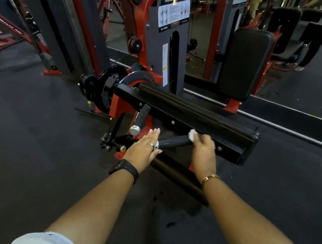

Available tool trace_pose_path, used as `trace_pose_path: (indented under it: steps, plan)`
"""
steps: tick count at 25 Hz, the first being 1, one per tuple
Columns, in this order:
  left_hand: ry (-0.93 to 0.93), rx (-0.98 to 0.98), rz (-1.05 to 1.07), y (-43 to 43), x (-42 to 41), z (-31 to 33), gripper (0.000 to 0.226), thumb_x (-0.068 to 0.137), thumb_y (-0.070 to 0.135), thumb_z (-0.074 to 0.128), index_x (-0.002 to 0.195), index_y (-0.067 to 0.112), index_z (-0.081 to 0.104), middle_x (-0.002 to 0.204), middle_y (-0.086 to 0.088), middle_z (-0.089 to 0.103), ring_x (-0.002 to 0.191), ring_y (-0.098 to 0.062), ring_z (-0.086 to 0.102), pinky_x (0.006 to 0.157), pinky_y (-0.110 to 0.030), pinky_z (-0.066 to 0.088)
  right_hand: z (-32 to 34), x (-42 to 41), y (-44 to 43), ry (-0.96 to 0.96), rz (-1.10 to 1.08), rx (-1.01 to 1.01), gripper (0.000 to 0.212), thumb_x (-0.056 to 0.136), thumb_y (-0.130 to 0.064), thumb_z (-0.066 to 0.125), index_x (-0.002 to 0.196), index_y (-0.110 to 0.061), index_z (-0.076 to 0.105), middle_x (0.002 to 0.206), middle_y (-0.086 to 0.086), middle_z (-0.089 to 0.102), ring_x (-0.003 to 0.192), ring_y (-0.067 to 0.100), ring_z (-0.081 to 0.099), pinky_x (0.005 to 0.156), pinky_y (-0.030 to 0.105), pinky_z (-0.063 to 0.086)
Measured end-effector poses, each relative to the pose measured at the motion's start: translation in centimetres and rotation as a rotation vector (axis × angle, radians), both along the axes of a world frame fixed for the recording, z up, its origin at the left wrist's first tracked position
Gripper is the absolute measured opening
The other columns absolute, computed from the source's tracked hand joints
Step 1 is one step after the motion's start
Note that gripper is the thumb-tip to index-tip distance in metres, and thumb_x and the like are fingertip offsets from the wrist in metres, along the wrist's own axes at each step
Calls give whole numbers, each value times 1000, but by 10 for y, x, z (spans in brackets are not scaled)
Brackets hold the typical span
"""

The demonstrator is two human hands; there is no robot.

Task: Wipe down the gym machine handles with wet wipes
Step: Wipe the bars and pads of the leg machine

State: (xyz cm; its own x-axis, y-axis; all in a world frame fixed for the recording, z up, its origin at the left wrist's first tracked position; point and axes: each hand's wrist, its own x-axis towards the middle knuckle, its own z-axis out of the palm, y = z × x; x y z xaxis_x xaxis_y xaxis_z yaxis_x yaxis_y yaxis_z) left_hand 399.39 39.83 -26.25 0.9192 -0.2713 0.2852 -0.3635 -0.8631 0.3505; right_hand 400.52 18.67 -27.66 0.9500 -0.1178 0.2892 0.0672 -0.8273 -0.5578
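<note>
Quick count first. Everything is placed off the long black beam (197,126) that runs across the middle of the machine.

At the beam's left end there's one black disc (106,87). Two handles stick out of the beam's near side toward the camera, both with black grips and silver end caps. The left handle (143,116) is bare, nobody on it. The right handle (173,142) sits just beside it, lower and angled. Under the beam there's one black roller pad (177,173).

There's one wet wipe (192,134), a small white wad pressed on the right handle close to where it meets the beam.

The left hand (145,147) is flat, with fingers straight and together, laid over the silver cap end of the right handle. It isn't gripping anything. There's one ring (151,144) on it and one black watch (124,169) on the wrist. The right hand (204,148) is at the beam end of that same handle, fingers curled around the wet wipe, with one gold bracelet (209,178) on the wrist. Both forearms are stretched out straight, with white sleeves rolled up.

Behind the beam to the right stands one black back pad (244,63).
</note>
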Motion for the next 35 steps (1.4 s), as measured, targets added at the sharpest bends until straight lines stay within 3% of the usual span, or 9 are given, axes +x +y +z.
trace_pose_path:
  steps: [5, 9, 12, 16, 19, 23, 26, 32, 35]
  plan:
    - [79, -235, -18, 0, -5, 7, 54, 98, 28, 52, 147, 15, 33, 145, 8, 36, 138, -6, 19, 117, -31, 21, 21, -1, 28, -67, 90, 61, 39, 87, -4, 53, 125, -9, 59, 107, 10, 52, 100, 26, 51, 87, 33, 45]
    - [556, -1385, 313, -23, -3, 25, 64, 99, 56, 17, 140, 15, 44, 123, -13, 59, 115, -25, 56, 101, -37, 39, 46, 7, 62, -65, 165, 278, 44, 90, -3, 52, 133, -10, 53, 111, 6, 52, 109, 20, 48, 98, 28, 41]
    - [679, -1750, 380, -22, 2, 21, 89, 88, 74, 7, 142, 10, 37, 117, -16, 58, 101, -26, 57, 100, -42, 41, 51, 13, 69, 6, 329, -5, 30, 93, -14, 51, 119, -16, 65, 115, 5, 55, 114, 23, 44, 99, 32, 37]
    - [719, -1740, 430, -15, 8, 14, 104, 84, 79, 2, 147, 1, 29, 138, -29, 45, 123, -36, 50, 103, -41, 38, 56, 8, 87, 25, 518, -302, 33, 95, -28, 43, 119, -14, 62, 115, 7, 55, 108, 25, 46, 93, 36, 38]
    - [783, -1659, 497, -5, 16, 7, 110, 74, 88, -1, 145, 15, 40, 147, -13, 40, 136, -33, 37, 111, -50, 28, 54, 1, 97, -71, 640, -537, 38, 93, -37, 44, 116, -12, 61, 113, 7, 57, 104, 24, 50, 90, 35, 39]
    - [801, -1767, 457, 1, 13, 1, 109, 74, 87, -4, 144, 16, 39, 150, -15, 37, 138, -32, 33, 115, -53, 16, 42, 7, 81, -334, 945, -795, 21, 85, -23, 61, 102, -14, 69, 103, 2, 64, 101, 22, 56, 96, 35, 42]
    - [800, -1864, 363, -2, 9, 7, 108, 76, 85, -4, 144, 12, 39, 141, -18, 46, 118, -30, 50, 106, -43, 32, 32, 10, 67, -406, 921, -778, 23, 92, -23, 51, 105, -14, 67, 106, 1, 61, 105, 22, 53, 97, 35, 42]
    - [794, -1793, 311, 1, 11, 5, 100, 80, 83, 5, 134, 13, 52, 136, -16, 50, 126, -32, 47, 110, -51, 32, 27, 4, 91, -325, 772, -678, 22, 86, -25, 58, 101, -13, 69, 102, 4, 64, 97, 23, 58, 89, 36, 47]
    - [719, -1661, 298, -11, 10, 15, 60, 98, 50, 32, 135, 6, 51, 124, -12, 56, 93, -17, 59, 77, -28, 49, 29, 10, 64, -361, 849, -626, 33, 85, -21, 63, 118, -16, 62, 118, 2, 60, 110, 21, 55, 95, 33, 47]
